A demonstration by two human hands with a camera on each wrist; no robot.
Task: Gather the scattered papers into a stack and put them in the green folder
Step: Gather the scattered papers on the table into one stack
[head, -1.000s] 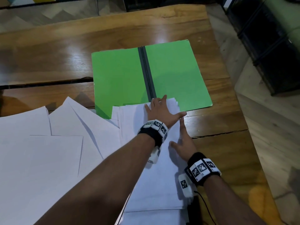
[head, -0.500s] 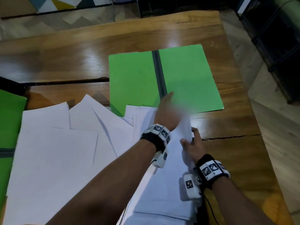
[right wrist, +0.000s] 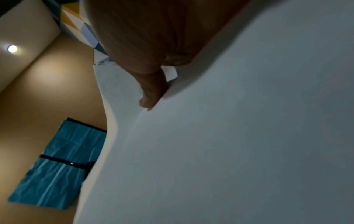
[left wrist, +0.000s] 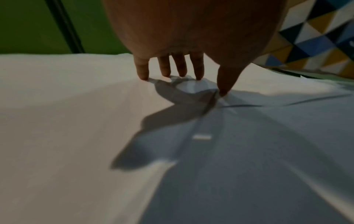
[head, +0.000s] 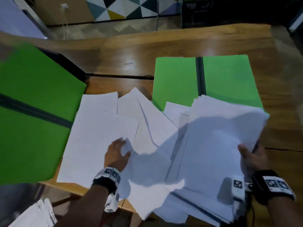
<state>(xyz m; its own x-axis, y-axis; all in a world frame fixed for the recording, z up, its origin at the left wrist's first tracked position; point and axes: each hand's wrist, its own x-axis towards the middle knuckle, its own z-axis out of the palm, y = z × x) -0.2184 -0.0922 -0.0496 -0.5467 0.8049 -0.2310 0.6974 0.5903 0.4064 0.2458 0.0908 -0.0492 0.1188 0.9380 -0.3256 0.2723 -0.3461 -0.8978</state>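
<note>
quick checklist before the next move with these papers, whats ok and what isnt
1. Right hand grips the lifted paper stack, thumb on top: ok.
2. Left hand on the scattered sheets, fingertips touching paper: ok.
3. All papers gathered into one stack: not ok, several sheets lie fanned out on the table.
4. Open green folder ahead lies flat: ok, though the stack's far edge and some sheets overlap its near edge.
5. Stack edges squared: not ok, sheets show offset along its near edge.
6. Second green folder at left clear of the sheets: cannot tell, they meet at its edge.
</note>
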